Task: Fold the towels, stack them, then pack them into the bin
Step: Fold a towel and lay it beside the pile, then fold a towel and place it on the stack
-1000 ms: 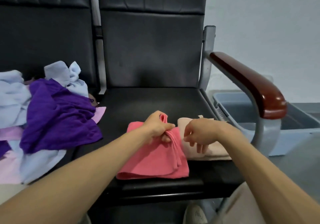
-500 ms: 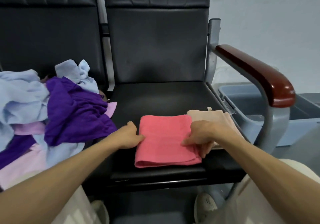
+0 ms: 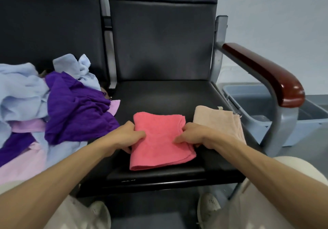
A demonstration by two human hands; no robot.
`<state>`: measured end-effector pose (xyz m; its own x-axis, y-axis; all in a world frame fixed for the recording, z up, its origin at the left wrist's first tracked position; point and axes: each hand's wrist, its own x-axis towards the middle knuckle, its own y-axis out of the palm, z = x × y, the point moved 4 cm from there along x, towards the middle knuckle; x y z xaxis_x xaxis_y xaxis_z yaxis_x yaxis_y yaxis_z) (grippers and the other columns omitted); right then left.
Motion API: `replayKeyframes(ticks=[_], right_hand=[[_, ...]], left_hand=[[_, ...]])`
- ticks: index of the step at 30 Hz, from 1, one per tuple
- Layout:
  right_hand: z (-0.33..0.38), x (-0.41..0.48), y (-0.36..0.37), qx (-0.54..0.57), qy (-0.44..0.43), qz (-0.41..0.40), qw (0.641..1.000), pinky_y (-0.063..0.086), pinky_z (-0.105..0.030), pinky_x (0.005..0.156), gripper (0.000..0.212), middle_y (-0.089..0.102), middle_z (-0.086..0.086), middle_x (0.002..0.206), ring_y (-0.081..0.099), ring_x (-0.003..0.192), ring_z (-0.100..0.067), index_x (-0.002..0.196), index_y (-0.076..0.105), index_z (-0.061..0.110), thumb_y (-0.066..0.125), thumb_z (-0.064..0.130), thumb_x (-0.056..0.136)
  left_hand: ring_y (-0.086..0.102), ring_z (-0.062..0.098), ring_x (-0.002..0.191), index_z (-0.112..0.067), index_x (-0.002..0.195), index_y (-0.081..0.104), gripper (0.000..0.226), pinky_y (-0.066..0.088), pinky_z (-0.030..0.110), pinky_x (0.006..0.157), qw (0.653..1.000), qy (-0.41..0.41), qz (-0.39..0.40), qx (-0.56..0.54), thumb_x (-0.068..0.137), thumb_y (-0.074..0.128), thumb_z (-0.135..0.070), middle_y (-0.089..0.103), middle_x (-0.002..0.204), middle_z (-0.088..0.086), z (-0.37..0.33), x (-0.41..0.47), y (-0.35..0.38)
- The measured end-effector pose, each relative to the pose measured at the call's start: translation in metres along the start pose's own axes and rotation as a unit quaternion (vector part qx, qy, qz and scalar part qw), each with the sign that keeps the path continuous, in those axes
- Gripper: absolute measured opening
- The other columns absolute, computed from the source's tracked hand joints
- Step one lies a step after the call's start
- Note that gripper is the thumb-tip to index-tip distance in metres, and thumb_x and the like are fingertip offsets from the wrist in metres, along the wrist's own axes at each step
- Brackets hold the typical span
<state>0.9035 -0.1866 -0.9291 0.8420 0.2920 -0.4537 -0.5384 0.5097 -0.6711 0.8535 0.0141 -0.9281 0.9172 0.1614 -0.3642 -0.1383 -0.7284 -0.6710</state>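
A folded coral-pink towel (image 3: 159,140) lies flat on the black seat (image 3: 165,95). My left hand (image 3: 127,136) grips its left edge, thumb on top and fingers under the cloth. My right hand (image 3: 193,134) grips its right edge the same way. A folded beige towel (image 3: 218,118) lies just to the right, partly behind my right wrist. On the seat to the left sits a loose heap of towels: purple (image 3: 76,108), light blue (image 3: 19,94) and pale pink (image 3: 23,163). A grey bin (image 3: 255,95) stands on the floor beyond the armrest.
The chair's metal frame and dark red wooden armrest (image 3: 266,72) stand between the seat and the bin. A tall black backrest (image 3: 163,39) rises behind the towels. My knees and light shoes (image 3: 209,209) show below the seat's front edge.
The coral towel went from being held bunched up off the seat to lying flat and folded. Both hands moved to its side edges and now grip them.
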Motion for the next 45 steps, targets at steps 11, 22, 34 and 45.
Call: replayKeyframes(ticks=[11,22,34,45], right_hand=[[0.012,-0.015,-0.040,0.243,-0.145,-0.138,0.949,0.054,-0.033,0.083,0.027,0.057,0.007,0.101,0.059,0.101,-0.016,0.113,0.044,0.018,0.060,0.023,0.091],[-0.079,-0.051,-0.115,0.159,-0.082,-0.358,0.916,0.036,-0.024,0.082,0.041,0.053,0.004,0.113,0.054,0.111,-0.021,0.128,0.042,0.012,0.057,0.014,0.091],[-0.107,-0.033,-0.112,-0.019,0.074,-0.213,0.974,0.048,-0.026,0.062,0.040,0.061,-0.014,0.115,0.062,0.091,-0.026,0.129,0.043,0.005,0.051,0.008,0.090],[-0.063,-0.034,-0.109,-0.316,0.026,-0.332,0.888,0.038,-0.045,0.097,0.040,0.044,-0.018,0.132,0.040,0.123,-0.036,0.130,0.036,0.003,0.040,0.007,0.091]], left_hand=[[0.059,0.025,0.084,-0.018,0.115,0.038,0.021,0.048,0.040,0.078,0.971,0.143,-0.191,-0.013,0.096,0.046,-0.019,0.058,0.096,0.004,-0.042,-0.005,-0.018],[0.059,0.021,0.105,-0.021,0.120,0.049,0.026,0.045,0.036,0.093,0.959,0.249,-0.101,-0.091,0.095,0.050,-0.018,0.062,0.115,0.001,-0.152,0.070,0.070],[0.058,0.022,0.103,-0.015,0.126,0.042,0.035,0.048,0.037,0.086,0.991,0.128,-0.044,0.002,0.094,0.048,-0.029,0.056,0.119,0.004,-0.137,0.070,0.108],[0.065,0.022,0.095,-0.008,0.142,0.023,0.058,0.058,0.036,0.080,0.973,0.105,0.076,-0.192,0.095,0.055,-0.015,0.056,0.103,0.007,-0.116,0.028,0.080]])
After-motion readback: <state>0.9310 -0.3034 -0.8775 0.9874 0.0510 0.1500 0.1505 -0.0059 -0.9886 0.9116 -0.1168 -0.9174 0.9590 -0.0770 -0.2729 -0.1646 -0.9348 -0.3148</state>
